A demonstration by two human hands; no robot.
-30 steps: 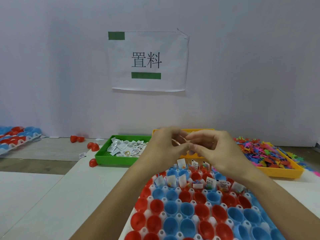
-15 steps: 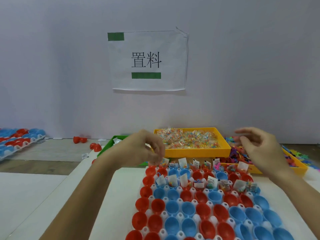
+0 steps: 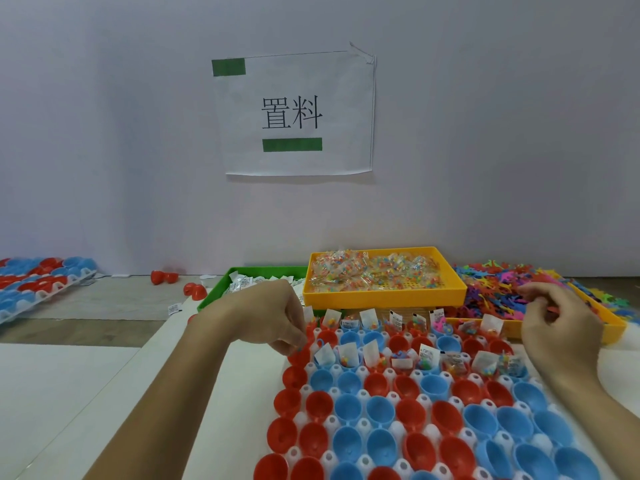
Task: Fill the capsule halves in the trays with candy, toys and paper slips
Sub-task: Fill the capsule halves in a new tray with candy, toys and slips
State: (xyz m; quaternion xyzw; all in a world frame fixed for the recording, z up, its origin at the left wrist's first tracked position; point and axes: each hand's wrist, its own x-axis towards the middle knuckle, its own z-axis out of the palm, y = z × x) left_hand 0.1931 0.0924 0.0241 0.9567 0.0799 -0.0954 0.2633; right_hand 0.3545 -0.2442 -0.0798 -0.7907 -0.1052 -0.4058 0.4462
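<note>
The left hand (image 3: 277, 320) lowers pinched fingers, contents unclear, into a red capsule half (image 3: 300, 355) at the tray's (image 3: 346, 370) left edge. The right hand (image 3: 557, 327), loosely curled and apparently empty, hovers beside the toys (image 3: 502, 289); the next move calls for picking one.

White paper sign (image 3: 298, 114) taped on wall (image 3: 485, 133); two green tape strips, black characters, corner seemingly curled.
</note>
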